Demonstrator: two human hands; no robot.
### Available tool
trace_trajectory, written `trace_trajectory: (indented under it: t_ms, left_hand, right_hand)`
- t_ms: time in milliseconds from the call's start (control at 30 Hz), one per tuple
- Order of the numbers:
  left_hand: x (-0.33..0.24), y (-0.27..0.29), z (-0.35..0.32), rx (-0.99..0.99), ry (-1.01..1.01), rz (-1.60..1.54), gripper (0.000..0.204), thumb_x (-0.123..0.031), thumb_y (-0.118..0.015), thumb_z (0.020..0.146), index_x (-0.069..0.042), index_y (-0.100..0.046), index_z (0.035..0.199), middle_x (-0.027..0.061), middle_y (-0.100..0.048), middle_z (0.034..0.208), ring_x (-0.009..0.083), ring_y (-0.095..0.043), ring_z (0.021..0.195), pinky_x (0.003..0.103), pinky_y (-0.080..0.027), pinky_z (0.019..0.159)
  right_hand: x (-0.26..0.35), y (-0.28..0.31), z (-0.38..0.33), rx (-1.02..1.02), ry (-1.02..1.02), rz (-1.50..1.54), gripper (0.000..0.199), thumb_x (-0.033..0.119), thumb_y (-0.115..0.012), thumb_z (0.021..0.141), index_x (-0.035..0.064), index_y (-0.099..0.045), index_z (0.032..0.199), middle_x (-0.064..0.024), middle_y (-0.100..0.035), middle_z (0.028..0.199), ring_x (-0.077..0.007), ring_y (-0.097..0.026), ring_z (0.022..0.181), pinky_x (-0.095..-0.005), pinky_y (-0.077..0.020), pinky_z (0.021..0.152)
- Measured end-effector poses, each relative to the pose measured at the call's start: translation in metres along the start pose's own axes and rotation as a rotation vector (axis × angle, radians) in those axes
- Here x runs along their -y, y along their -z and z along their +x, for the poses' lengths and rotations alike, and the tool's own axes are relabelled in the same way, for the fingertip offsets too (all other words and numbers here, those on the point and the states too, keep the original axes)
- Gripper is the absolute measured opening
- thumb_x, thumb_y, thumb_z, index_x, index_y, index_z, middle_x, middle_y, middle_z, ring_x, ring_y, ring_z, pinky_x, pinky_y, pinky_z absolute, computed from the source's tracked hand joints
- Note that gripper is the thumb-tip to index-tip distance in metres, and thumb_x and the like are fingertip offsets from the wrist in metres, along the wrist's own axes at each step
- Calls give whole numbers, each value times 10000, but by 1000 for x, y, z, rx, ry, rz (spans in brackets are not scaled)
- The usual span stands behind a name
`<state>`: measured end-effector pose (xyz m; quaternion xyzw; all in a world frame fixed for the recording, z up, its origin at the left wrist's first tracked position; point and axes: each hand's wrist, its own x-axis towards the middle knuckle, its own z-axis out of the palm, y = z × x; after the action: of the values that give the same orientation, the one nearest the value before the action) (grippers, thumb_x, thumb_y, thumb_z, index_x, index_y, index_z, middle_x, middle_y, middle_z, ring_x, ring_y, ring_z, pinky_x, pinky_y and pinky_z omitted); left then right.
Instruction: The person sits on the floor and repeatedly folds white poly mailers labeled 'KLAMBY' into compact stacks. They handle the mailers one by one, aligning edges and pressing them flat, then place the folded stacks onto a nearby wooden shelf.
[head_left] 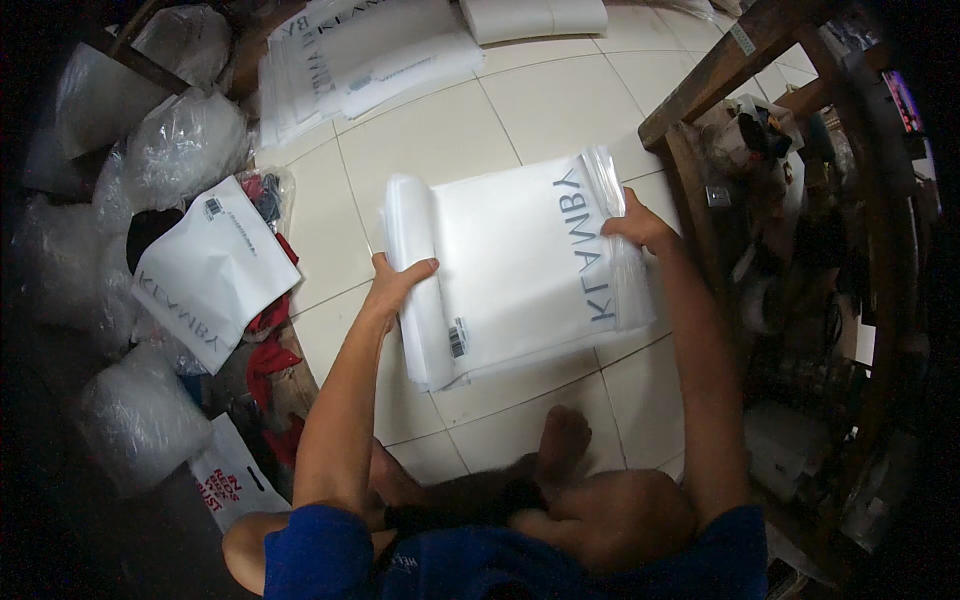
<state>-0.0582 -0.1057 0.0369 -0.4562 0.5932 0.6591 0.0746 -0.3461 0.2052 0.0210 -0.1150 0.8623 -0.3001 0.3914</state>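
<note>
A thick stack of flat white plastic packaging bags [510, 265] with grey lettering lies on the tiled floor [440, 140] in front of me. My left hand [397, 282] grips the stack's left edge, thumb on top. My right hand [637, 225] clasps the stack's right edge, where the clear flaps stick out. I sit cross-legged, and my bare foot [562, 440] rests just below the stack.
More white bags are spread at the top [350, 50]. One filled white bag [210, 270] lies at left over red cloth, among clear plastic bundles [185, 145]. A wooden frame [720, 60] with cluttered shelves stands at right.
</note>
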Motion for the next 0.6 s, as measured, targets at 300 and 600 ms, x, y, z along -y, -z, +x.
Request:
trace_trajectory:
  t_ms: [300,600]
  left_hand:
    - [1,-7,-3,8,-87,-46,874,-213,-735,709,67,-208,1348,254,-489,1191,347,-606,1004,469,-556,822]
    - [29,3,25,98,-71,-201,801,-177,-702,706,49,-272,1343,264,-510,1178,358,-630,968,485,-577,783]
  right_hand:
    - [-47,-7,19,-100,-38,147,724,246,-789,652,-32,-513,1261,-223,-633,1114,-322,-639,1003,-400,-506,892]
    - [-24,-8,-7,-191,11,180,577,183,-731,696,-32,-550,1200,-169,-658,1006,-262,-648,857,-387,-522,810]
